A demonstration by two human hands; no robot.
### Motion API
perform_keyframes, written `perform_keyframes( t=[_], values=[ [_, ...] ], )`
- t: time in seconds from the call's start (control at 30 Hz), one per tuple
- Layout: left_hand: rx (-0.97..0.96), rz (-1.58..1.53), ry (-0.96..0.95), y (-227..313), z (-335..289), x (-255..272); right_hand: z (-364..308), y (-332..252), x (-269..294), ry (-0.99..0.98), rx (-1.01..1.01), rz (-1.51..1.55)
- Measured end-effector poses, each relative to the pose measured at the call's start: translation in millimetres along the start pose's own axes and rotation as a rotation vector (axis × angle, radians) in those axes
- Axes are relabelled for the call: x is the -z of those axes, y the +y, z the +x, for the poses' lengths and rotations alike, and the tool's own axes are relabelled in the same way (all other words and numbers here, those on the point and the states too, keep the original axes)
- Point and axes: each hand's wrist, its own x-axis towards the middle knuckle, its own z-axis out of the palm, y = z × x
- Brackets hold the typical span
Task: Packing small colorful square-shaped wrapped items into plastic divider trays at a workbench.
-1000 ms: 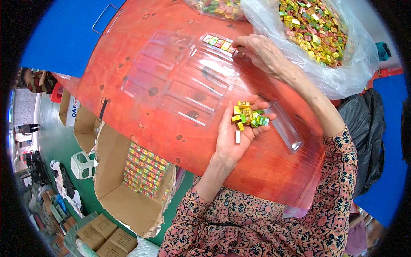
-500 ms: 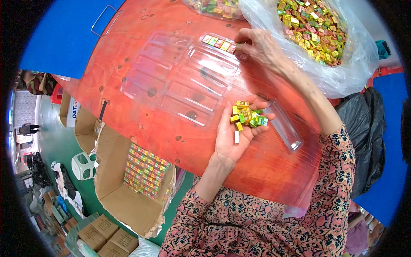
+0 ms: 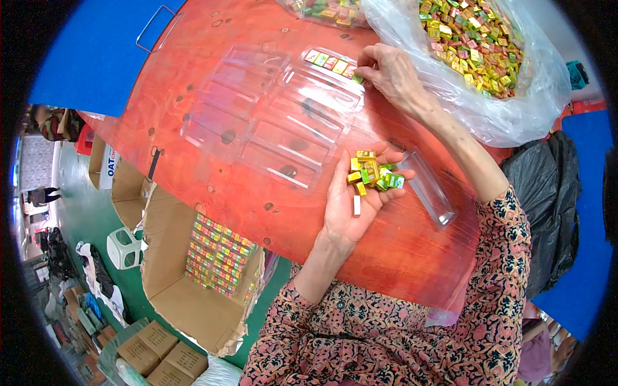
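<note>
My left hand (image 3: 347, 215) is palm up, cupping a pile of small wrapped blocks (image 3: 370, 172) in yellow and green. One white-sided block (image 3: 356, 205) lies lower on that palm. Thumb and fingers of my right hand (image 3: 389, 72) pinch together at the right end of a row of small blocks (image 3: 332, 63), over a little green block (image 3: 358, 78) partly hidden by the fingertips. That row fills the far slot of a clear plastic tray (image 3: 299, 119), whose other slots show the red table through them. A separate narrow clear plastic piece (image 3: 430, 190) lies right of my left hand.
A large clear bag (image 3: 476, 119) full of loose blocks stands at the far right, with another bag (image 3: 328, 13) at the back. Below the red table's (image 3: 212, 141) left edge, an open cardboard box (image 3: 180, 283) holds packed sets of blocks. Black plastic (image 3: 544, 206) hangs at right.
My right hand has shifted slightly at the row's end, and a green block now shows under its fingertips. The row sits a little further right. My left hand has hardly moved.
</note>
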Motion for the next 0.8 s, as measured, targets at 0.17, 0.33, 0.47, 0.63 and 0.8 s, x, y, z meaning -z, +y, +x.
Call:
perform_keyframes(
  t=[0.17, 0.33, 0.47, 0.63, 0.8],
  values=[
    [0.004, -0.014, -0.012, -0.2, 0.4, 1.3, -3.0, 4.4, -5.0, 0.068, 0.082, -0.123],
    [0.004, -0.027, -0.019, -0.1, 0.7, 3.7, -4.5, 5.3, -5.5, -0.008, 0.113, -0.142],
    [0.008, -0.035, -0.022, -0.8, 1.1, 2.1, -0.8, 7.5, 13.0, 0.068, 0.128, -0.057],
    [0.005, -0.022, -0.033, -1.4, 1.5, 0.8, -4.9, 1.5, 50.2, -0.014, -0.059, 0.133],
    [-0.008, -0.012, -0.022, -0.3, 1.0, 0.7, -35.9, -12.1, 53.8, -0.311, -0.07, 0.331]
  ],
)
